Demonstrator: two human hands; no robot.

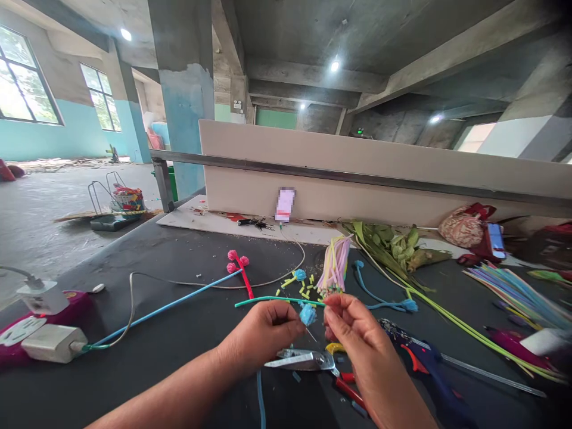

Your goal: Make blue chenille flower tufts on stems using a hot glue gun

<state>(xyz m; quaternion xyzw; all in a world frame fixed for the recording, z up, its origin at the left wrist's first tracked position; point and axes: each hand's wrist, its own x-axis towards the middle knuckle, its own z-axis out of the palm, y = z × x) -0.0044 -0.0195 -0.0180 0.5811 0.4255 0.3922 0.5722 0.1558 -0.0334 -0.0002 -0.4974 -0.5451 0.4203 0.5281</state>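
My right hand [357, 333] pinches the base of a bundle of pastel pipe cleaners [336, 265] that stands upright above its fingertips. My left hand [263, 336] is closed around a thin green pipe cleaner [268, 300], which runs left to right and reaches the bundle's base. A small blue pompom [307, 314] sits between the two hands. Below them on the dark table [179, 351] lie scissors [308, 359] with red handles.
A red stem with pink pompoms [239, 271], a long blue stem [170, 307], yellow cut bits [304, 290] and a blue pompom stem [384, 304] lie ahead. Green leaf stems [402, 250] and coloured sticks [513, 292] lie right. A glue gun [424, 363], power strip [27, 330] and charger [53, 344] are nearby.
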